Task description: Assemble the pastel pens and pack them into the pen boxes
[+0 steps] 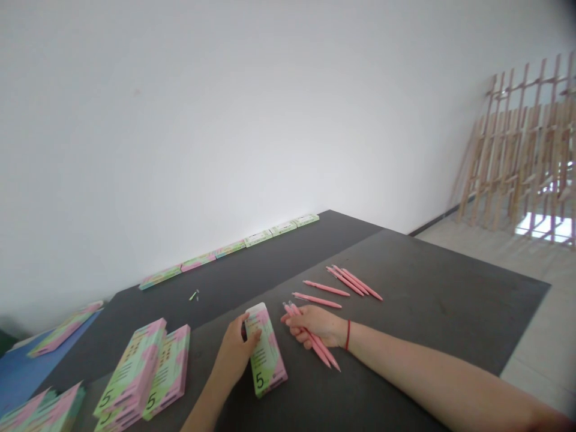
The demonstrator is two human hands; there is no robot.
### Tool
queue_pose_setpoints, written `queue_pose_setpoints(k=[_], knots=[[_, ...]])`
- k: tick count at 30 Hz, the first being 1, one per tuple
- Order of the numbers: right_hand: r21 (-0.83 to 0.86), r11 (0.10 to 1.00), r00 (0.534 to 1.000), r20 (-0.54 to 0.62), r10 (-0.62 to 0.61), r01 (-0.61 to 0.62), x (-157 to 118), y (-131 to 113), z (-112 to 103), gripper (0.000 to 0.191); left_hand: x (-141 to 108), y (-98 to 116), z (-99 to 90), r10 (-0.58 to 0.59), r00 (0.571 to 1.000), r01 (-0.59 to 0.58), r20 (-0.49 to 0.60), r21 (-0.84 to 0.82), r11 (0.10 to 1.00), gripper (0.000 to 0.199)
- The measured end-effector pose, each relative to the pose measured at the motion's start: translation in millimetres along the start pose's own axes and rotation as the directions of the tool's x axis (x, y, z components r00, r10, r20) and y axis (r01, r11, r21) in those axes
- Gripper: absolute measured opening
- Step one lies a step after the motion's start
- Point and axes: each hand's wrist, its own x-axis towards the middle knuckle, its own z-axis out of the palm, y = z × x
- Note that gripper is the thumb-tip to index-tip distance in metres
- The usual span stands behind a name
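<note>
My left hand [236,348] is closed around the upper part of a green and pink pen box [266,363], thumb on its front face. The box has a large "5" on it, and its white top flap end points away from me. Just right of the box, my right hand [315,324] grips pink pens [324,351]; two show, their tips pointing toward me. More pink pens [321,300] lie on the dark table [427,324] beyond this hand, with a cluster of several pens [353,282] farther back to the right.
Stacked pen boxes [135,366] stand at the left, and more boxes [54,411] fill the lower left corner. A row of flat boxes [229,249] runs along the wall. Small scraps [194,295] lie mid-table. Wooden racks [526,144] lean at the far right.
</note>
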Motion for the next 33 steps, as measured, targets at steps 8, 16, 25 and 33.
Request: queue_pose_setpoints(k=[8, 16, 25, 33], knots=[[-0.215, 0.977, 0.996, -0.092, -0.017, -0.004, 11.0, 10.4, 17.7, 0.033, -14.4, 16.6, 23.8, 0.057, 0.996, -0.063, -0.071, -0.080, 0.995, 0.060], [-0.299, 0.920, 0.951, -0.096, -0.293, 0.253, -6.3, -6.4, 20.7, 0.017, -38.2, 55.7, 13.8, 0.377, 0.892, -0.409, -0.247, -0.091, 0.908, 0.040], [-0.683, 0.501, 0.731, 0.072, -0.678, 0.532, -22.5, -12.8, 23.3, 0.020, -49.3, 97.1, -31.9, 0.509, 0.851, -0.499, -0.131, 0.102, 0.861, 0.024], [-0.549, 0.605, 0.758, 0.085, -0.647, 0.577, -22.6, 3.3, 10.9, 0.023, -45.0, 88.5, -29.0, 0.372, 0.928, -0.372, -0.015, -0.015, 0.928, 0.026]])
